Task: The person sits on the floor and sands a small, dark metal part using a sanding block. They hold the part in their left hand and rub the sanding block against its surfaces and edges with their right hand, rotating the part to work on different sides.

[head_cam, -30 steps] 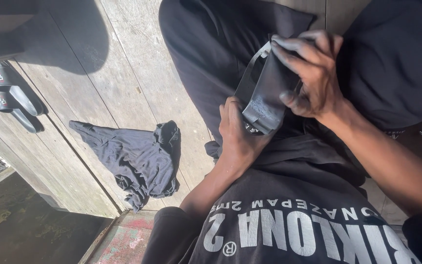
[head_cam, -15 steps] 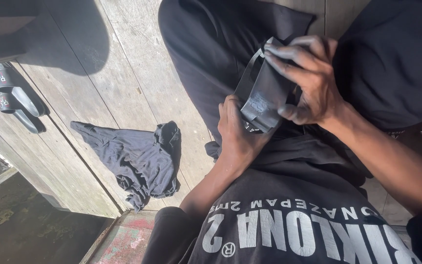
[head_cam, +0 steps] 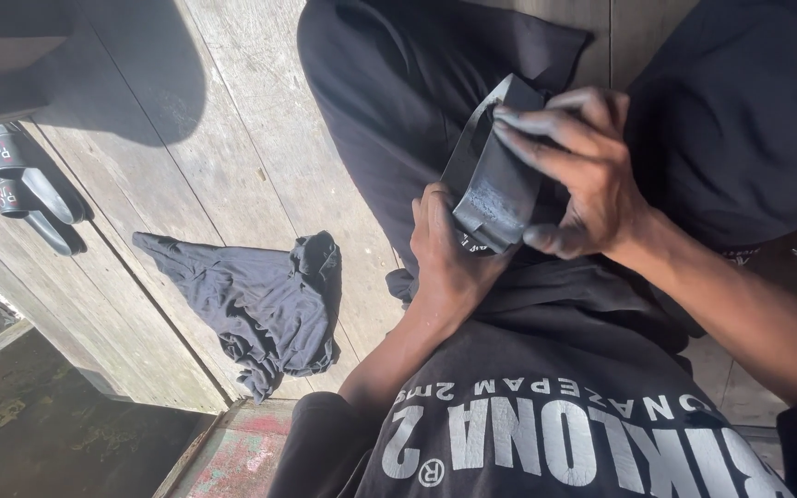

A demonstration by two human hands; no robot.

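I see both hands grasping a black rubber strip (head_cam: 495,189) at frame centre: left hand (head_cam: 449,258) beneath, right hand (head_cam: 583,180) pressed on top; dark cloth (head_cam: 260,304) on floor lower left.

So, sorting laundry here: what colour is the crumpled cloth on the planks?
Black cloth, clearest in the head view.

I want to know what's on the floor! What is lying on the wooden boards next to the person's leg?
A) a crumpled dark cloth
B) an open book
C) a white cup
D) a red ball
A: a crumpled dark cloth lies on the wooden boards, left of the leg, apart from both hands.
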